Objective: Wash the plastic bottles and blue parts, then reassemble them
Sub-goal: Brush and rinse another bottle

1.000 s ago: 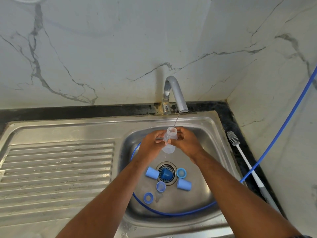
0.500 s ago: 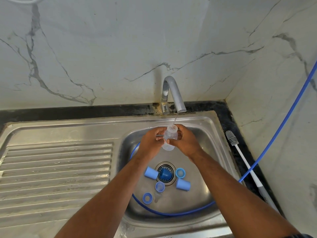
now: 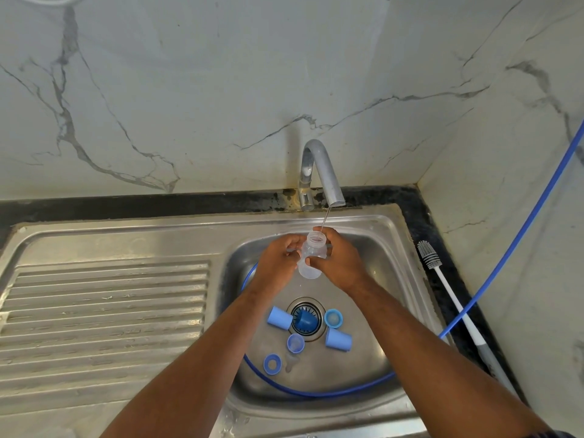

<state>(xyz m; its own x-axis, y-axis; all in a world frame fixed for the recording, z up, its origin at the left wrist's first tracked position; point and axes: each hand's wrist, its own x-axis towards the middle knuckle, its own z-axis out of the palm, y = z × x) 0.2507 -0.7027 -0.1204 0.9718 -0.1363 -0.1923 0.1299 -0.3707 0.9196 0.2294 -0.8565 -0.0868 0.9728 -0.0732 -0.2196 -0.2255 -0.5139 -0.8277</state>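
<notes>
Almost nothing has moved since a second ago: you keep the clear bottle [image 3: 311, 259] under the thin water stream [image 3: 325, 220] from the tap [image 3: 319, 172]. This is the rinsing step, I think. Your left hand [image 3: 278, 263] and right hand [image 3: 343, 263] both grasp it from its two sides, mouth up, above the sink [image 3: 390, 248]. Next you probably must empty it, with a firm hold because it is wet. The blue parts [image 3: 279, 317] lie below by the drain, apart from your hands.

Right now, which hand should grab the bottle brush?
Probably the right hand. The bottle brush lies on the counter right of the sink, its side; left hand also grips the clear bottle.
</notes>
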